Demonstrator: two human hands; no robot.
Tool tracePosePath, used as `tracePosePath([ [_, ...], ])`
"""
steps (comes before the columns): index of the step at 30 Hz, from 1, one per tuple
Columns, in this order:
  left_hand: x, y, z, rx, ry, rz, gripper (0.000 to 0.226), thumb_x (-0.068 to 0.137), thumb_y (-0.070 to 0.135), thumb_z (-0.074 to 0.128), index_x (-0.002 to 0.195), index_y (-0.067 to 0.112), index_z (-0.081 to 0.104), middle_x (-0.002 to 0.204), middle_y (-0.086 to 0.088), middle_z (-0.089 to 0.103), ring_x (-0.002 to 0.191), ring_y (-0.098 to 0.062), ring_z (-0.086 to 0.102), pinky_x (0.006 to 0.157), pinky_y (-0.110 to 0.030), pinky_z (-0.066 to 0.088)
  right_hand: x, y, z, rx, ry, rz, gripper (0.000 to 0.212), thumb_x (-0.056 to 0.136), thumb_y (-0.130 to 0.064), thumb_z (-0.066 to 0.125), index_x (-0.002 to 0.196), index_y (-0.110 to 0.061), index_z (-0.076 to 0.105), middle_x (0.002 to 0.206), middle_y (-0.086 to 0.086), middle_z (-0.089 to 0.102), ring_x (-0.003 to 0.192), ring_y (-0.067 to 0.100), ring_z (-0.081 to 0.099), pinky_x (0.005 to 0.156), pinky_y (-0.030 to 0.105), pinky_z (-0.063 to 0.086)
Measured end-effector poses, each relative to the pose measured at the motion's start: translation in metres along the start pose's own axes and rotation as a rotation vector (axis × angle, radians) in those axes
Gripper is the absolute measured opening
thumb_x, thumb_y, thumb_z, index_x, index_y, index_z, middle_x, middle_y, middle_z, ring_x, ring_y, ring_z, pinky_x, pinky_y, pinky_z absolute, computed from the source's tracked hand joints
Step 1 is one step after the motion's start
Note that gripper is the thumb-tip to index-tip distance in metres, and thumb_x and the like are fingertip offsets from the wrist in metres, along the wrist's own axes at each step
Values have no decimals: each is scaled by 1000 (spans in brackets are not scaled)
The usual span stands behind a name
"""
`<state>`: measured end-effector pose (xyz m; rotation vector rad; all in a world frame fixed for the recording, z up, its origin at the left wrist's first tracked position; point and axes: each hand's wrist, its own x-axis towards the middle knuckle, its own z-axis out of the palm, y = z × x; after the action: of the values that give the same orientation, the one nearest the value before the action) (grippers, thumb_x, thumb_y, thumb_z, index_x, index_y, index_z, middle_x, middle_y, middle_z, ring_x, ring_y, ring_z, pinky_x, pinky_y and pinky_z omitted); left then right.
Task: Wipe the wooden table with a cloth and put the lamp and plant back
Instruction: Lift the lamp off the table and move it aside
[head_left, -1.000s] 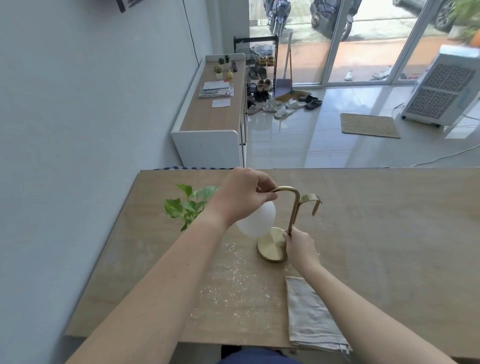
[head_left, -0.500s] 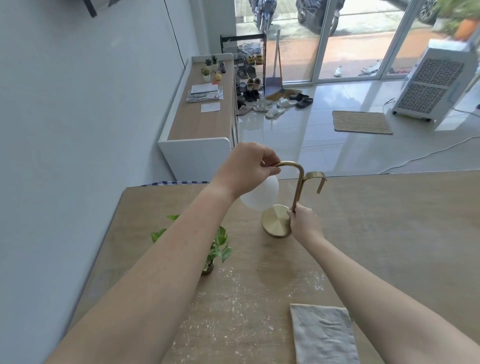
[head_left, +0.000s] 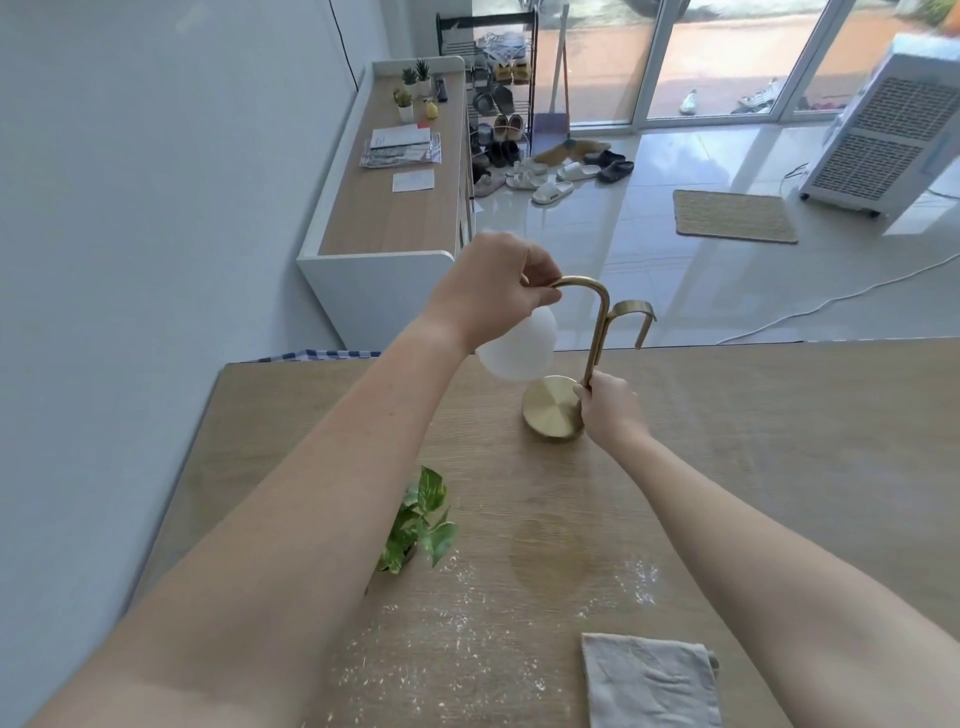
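both hands grip lamp (head_left: 597, 332) – cloth (head_left: 652, 680) nearby

I have carried the lamp (head_left: 550, 410) away from me, out of the dust (head_left: 457, 639) beside the plant (head_left: 423, 525) to a spot near the far edge of the table (head_left: 779, 441). My left hand (head_left: 488, 296) on the arch and my right hand (head_left: 610, 410) on the stem went with it, arms stretched out. The lamp stood just beyond the cloth (head_left: 649, 680); now they are well apart. Where its base was, a round mark (head_left: 548, 556) shows.
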<state>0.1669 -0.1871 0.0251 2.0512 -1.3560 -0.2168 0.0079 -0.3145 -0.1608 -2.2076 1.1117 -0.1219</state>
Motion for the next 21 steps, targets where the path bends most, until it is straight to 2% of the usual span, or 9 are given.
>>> tracePosePath([
  [5,2,-5,7,-7,-9,-11,15,89,19,86,104,18,86,90,4,79,79,-9,73,89,-40,62,0,4,6,-24,-17,8,28,113,-24,48,104,-3,65,95,8,60,88,30,56,74,38,42],
  [14,2,4,15,-32,-14,-44,18,91,19,85,109,20,86,95,4,80,82,-9,73,90,-39,62,4,11,5,34,-56,53,25,110,-26,53,101,-8,67,104,10,68,96,30,62,78,38,44],
  [19,-10,6,13,-46,-12,-87,22,94,21,82,115,24,83,100,10,79,88,-5,74,92,-37,62,-6,11,-2,70,-103,101,31,107,-29,56,123,-8,73,120,11,72,109,29,66,86,38,52],
  [21,-21,9,10,-54,3,-88,28,96,24,80,123,24,80,107,10,78,92,-5,73,93,-34,61,-18,13,-6,70,-107,107,32,107,-29,55,125,-8,73,123,13,72,111,30,66,88,39,53],
])
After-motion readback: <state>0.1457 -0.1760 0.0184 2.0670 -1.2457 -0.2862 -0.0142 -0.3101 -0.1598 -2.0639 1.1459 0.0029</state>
